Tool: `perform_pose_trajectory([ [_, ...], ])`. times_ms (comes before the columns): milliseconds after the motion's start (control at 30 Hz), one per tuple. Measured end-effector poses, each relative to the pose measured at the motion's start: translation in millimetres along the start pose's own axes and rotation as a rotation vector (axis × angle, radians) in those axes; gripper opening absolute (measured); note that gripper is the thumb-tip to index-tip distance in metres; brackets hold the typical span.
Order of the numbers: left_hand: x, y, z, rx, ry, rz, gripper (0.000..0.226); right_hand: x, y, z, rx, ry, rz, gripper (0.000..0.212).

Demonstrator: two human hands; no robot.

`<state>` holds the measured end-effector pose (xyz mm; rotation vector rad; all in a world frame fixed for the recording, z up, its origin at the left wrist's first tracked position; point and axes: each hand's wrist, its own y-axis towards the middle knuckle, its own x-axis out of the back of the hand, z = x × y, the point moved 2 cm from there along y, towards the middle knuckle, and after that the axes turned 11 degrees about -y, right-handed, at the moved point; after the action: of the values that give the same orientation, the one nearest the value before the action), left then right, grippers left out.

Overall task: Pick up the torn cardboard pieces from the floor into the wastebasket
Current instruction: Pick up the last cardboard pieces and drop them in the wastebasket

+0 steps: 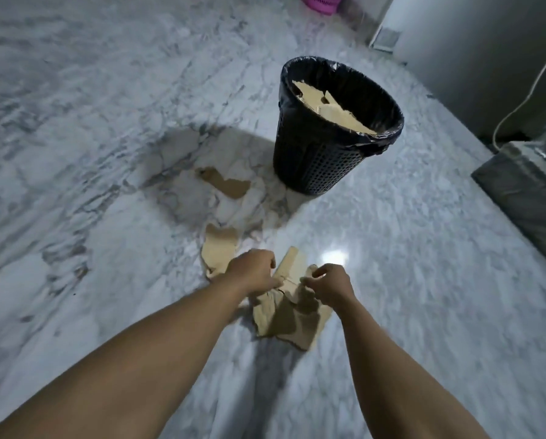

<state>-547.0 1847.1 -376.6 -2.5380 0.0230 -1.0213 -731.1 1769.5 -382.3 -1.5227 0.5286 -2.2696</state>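
From the head view, the left hand (254, 270) is gripping the large cardboard piece (290, 318) by its left edge and the right hand (328, 285) is pinching its right edge. The piece's long axis is pointing ahead toward the wastebasket (313, 163), which is standing ahead-right, nearer the right hand. A nearer scrap (218, 251) and a farther scrap (229, 183) are lying on the glossy marble floor (107, 169).

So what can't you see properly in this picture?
All in the head view:
- Pink thing: cut off by the top edge, so I can't tell what it is.
- Deep inside the wastebasket: hidden by its wall and the scraps on top.
- Pile on the floor: the left hand and right hand cover part, and pieces overlap, so the number of pieces is unclear.
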Motion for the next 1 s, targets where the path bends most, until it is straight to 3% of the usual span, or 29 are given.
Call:
perform_pose_trajectory([
  [100, -21.5, -21.2, 6.9, -0.027, 0.286, 0.091, 0.065, -12.6, -17.6, -1.8, -0.01, -0.192, 0.179, 0.031],
  [300, -32.1, -29.3, 1.2, -0.04, 0.462, 0.013, 0.045, -11.8, -12.2, 3.5, 0.016, -0.07, 0.007, 0.035],
  [433, -30.5, -22.5, -2.2, -0.049, 0.393, 0.007, 0.023, -14.7, 1.0, 11.3, -0.003, 0.031, -0.035, 0.037],
  [600, 1.9, -26.6, -8.1, -0.006, 0.056, 0.251, 0.054, -27.9, 11.2, 20.3, -0.049, 0.109, -0.05, 0.058],
  [700, 37.5, -23.8, 9.1, 0.074, 0.02, 0.275, 0.031, -36.5, 6.5, 23.3, -0.041, -0.041, -0.094, 0.065],
  [767, 55.6, -24.6, 26.8, 0.167, -0.053, 0.287, 0.021, -41.6, 6.8, 29.6, -0.031, -0.188, -0.157, 0.061],
  [833, 63.7, -25.9, 41.7, 0.22, -0.008, 0.315, 0.026, -42.8, 9.5, 37.3, -0.042, -0.245, -0.162, 0.05],
  [933, 52.6, -27.4, 49.5, 0.227, 0.075, 0.338, 0.027, -37.6, 7.4, 42.9, -0.058, -0.363, -0.136, 0.033],
  [1000, 37.1, -25.4, 52.5, 0.211, 0.15, 0.259, 0.027, -37.9, 8.2, 43.6, -0.019, -0.409, -0.145, 0.027],
])
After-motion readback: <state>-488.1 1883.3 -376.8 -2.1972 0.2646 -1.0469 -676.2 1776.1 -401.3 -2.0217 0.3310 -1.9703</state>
